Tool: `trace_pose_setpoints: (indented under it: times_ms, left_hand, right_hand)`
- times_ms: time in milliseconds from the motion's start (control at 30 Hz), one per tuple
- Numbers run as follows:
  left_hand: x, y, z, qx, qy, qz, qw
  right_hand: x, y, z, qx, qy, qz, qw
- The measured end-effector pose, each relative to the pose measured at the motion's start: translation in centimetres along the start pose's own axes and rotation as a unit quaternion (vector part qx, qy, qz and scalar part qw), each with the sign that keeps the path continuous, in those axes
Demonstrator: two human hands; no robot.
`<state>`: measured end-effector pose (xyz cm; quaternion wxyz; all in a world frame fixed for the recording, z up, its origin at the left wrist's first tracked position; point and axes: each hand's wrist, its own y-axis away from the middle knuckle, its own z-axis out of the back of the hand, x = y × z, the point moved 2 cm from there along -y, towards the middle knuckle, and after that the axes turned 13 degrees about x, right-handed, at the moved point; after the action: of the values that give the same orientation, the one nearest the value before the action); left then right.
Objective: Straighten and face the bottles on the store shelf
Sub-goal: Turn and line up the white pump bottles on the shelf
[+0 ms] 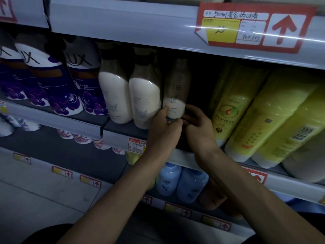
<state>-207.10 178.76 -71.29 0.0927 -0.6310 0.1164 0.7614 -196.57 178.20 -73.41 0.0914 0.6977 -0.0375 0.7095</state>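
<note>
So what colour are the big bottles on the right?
Yellow-green bottles, clearest in the head view.

Three cream bottles stand upright in a row on the shelf (121, 128). The third bottle (175, 92) is set further back, its base between the two hands. The first bottle (115, 92) and second bottle (145, 95) stand just left of the hands.

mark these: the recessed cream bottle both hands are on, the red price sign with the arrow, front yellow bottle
Recessed cream-filled clear bottle (174, 107), head view: lower cream-filled body.
Red price sign with arrow (253, 27), head view: centre of card.
Front yellow plastic bottle (260, 118), head view: mid body.
</note>
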Motion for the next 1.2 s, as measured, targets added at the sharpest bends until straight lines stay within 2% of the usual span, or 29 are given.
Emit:
trace_pose_setpoints:
  times_ms: [400, 500, 600, 733, 933, 1033, 1200]
  left_hand:
    - [-0.3, 0.6, 0.5, 0.003, -0.023, 0.006, 1.000]
    - [0.0, 1.0, 0.9, -0.001, -0.062, 0.013, 0.998]
    - [0.0, 2.2, 1.4, 0.002, -0.141, -0.020, 0.990]
    - [-1.1, 5.3, 2.1, 0.018, -0.277, -0.069, 0.958]
    - [-2.4, 9.3, 1.9, 0.024, -0.459, -0.170, 0.872]
    - [-4.2, 11.3, -0.2, 0.030, -0.495, -0.222, 0.840]
    - [-6.8, 13.9, -6.0, 0.087, -0.488, -0.244, 0.833]
  right_hand:
    - [0.1, 0.4, -0.4, 0.029, 0.035, 0.014, 0.999]
    - [0.7, 1.7, 0.0, 0.033, 0.123, 0.042, 0.991]
    - [1.4, 3.7, 1.1, 0.032, 0.261, 0.083, 0.961]
    - [3.0, 6.7, 3.0, 0.057, 0.392, 0.124, 0.910]
    - [5.9, 12.9, 6.6, 0.079, 0.509, 0.175, 0.839]
    - [6.8, 15.5, 9.6, 0.052, 0.534, 0.174, 0.826]
    - [7.0, 18.7, 15.6, -0.052, 0.506, 0.170, 0.844]
